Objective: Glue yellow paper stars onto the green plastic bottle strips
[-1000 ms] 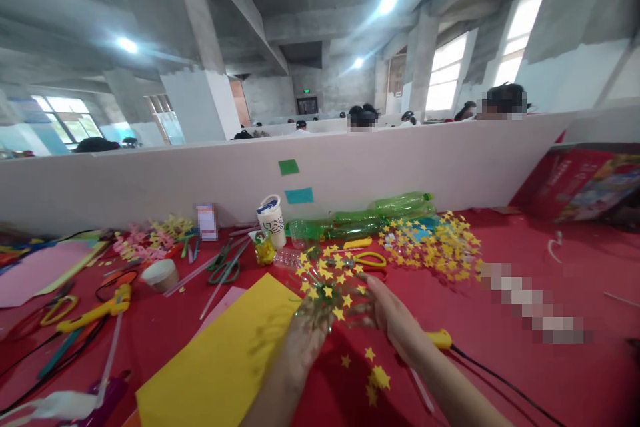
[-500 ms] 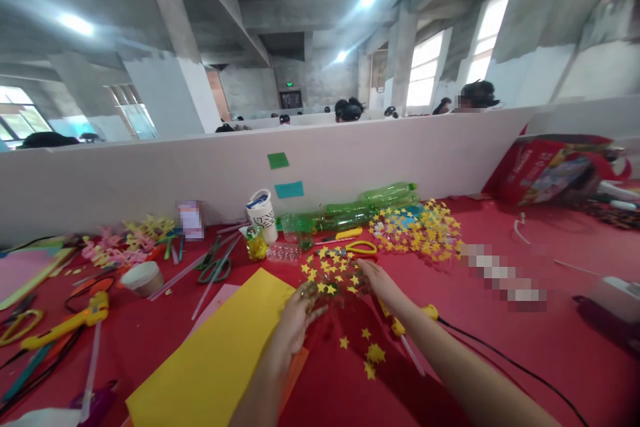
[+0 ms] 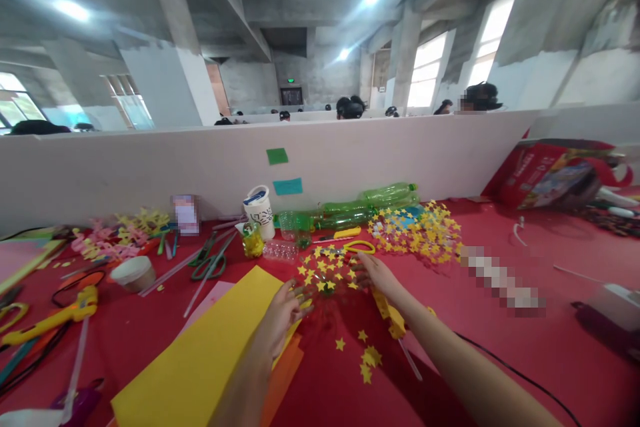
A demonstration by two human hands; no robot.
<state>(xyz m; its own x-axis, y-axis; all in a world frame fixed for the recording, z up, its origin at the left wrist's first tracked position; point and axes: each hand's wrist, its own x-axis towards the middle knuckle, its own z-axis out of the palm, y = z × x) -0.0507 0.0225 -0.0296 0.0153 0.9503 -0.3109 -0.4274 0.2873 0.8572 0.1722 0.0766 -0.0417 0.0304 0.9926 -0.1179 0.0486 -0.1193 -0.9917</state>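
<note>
A rounded cluster of yellow stars (image 3: 327, 269) stands on the red table between my hands, with a bit of green low in its middle. My left hand (image 3: 286, 312) is just to its left, fingers spread, above the edge of the yellow paper (image 3: 210, 347). On its other side my right hand (image 3: 373, 275) has its fingers apart near the outer stars; whether they touch is not clear. Beneath my right forearm lies a yellow glue gun (image 3: 393, 320) with a clear stick. Several loose yellow stars (image 3: 371, 355) lie in front of the cluster.
Behind are green bottles (image 3: 350, 213), yellow-handled scissors (image 3: 361, 247), a white cup (image 3: 260, 213) and a bigger star pile (image 3: 425, 233). To the left are green scissors (image 3: 209, 267), a paper cup (image 3: 134, 273) and another glue gun (image 3: 60, 317). A white partition (image 3: 350, 153) stands behind the table.
My left hand has moved left, away from the star cluster, and its fingers have come clear of it. My right hand has stayed nearly in place. The view has shifted slightly.
</note>
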